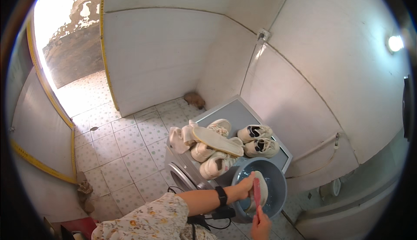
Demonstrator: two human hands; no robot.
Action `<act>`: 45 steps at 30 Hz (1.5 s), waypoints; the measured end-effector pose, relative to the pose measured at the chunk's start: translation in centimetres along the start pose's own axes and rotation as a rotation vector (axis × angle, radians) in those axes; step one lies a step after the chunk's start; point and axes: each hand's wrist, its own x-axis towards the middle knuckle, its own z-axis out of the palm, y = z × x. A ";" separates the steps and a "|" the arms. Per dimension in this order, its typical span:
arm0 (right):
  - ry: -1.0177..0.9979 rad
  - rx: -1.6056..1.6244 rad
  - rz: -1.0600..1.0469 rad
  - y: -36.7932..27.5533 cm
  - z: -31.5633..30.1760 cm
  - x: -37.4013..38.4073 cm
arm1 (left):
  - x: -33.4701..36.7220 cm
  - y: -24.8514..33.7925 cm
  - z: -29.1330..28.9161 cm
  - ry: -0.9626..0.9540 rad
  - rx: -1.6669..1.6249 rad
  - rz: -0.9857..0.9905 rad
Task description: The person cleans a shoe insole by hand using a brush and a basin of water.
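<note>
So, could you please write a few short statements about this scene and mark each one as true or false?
1. The right hand holds a slim pink brush. True.
2. The left wrist is bare. False: a black wristband is around it.
3. The white shoe lies outside the round grey-blue basin. False: it is inside, and the left hand holds it.
4. Several off-white lace-up shoes are on the flat grey machine top. True.
5. The small brown furry thing sits among these shoes. False: it is on the pale tiled floor, near the corner.
</note>
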 end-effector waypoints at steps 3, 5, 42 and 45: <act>0.194 -0.049 -0.214 -1.2 1.2 3.3 | 1.5 -0.4 -0.3 -0.070 -0.109 0.002; 0.230 -0.059 -0.174 -2.0 1.8 4.1 | 0.8 -0.3 0.1 -0.073 -0.137 -0.030; 0.048 -0.077 0.151 -3.6 1.1 0.2 | 4.2 -3.2 0.0 -0.099 0.057 0.039; 0.156 -0.055 0.103 -4.8 2.1 4.1 | -1.2 -0.3 0.7 -0.130 0.080 -0.040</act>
